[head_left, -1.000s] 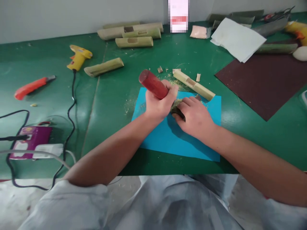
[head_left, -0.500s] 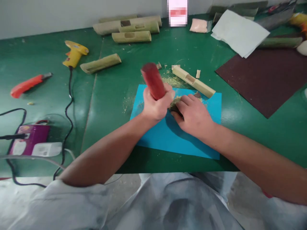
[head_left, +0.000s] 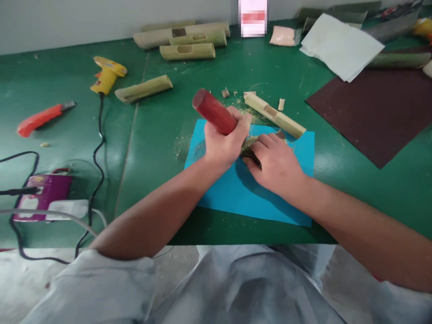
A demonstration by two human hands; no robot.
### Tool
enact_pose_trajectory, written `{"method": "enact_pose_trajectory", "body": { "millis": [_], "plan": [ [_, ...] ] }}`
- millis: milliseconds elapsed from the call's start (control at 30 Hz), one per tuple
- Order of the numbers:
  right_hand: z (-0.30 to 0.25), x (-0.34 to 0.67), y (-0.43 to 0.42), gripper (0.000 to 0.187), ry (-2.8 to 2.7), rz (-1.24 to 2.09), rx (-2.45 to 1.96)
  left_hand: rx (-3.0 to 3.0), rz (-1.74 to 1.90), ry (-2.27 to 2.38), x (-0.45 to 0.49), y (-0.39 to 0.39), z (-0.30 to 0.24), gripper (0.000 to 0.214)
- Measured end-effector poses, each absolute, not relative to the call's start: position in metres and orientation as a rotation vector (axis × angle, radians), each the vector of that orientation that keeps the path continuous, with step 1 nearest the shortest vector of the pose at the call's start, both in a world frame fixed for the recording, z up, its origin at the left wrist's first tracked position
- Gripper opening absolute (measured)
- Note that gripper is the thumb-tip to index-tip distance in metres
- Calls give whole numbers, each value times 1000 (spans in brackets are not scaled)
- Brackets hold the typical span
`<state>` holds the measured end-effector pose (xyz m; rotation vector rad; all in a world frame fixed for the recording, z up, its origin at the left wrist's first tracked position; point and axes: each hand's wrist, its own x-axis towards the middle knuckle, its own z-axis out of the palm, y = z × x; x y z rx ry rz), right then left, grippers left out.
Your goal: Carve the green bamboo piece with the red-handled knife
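Wrapped round a thick red handle [head_left: 214,110], my left hand [head_left: 224,139] tilts the tool with its butt end up and to the left. The tool's working end is hidden behind the fingers. My right hand [head_left: 278,157] presses a bamboo piece [head_left: 251,157], mostly covered by the fingers, onto a blue sheet [head_left: 256,198]. The two hands are close together, with pale shavings around the piece. Just beyond them a split bamboo length [head_left: 275,114] with a rectangular cutout lies across the sheet's far edge.
On the green table [head_left: 151,148] lie a yellow hot-air gun or glue gun [head_left: 108,74], a red-handled cutter [head_left: 45,119] and a purple power box [head_left: 47,193] with cables at left. Bamboo tubes [head_left: 187,51] lie at the back. A dark brown sheet [head_left: 374,117] and white paper [head_left: 340,47] are at right.
My left hand has shifted slightly right and the red handle leans further to the left. My right hand stays on the bamboo piece. The whole view has slid a little.
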<state>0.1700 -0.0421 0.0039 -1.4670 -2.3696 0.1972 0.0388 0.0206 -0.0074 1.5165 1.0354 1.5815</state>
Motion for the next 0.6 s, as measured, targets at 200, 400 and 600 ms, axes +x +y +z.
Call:
{"method": "enact_pose_trajectory", "body": {
  "millis": [200,400,600],
  "plan": [
    [0,172,-41,22,-2362,220,-1428,1636,1556,975,38,22,-6,50],
    [-2,172,-40,23,-2367,257,-1372,1613,1541,892,34,19,-8,52],
    [3,170,-41,22,-2399,227,-1431,1402,1602,1005,35,22,-7,46]
  ]
}}
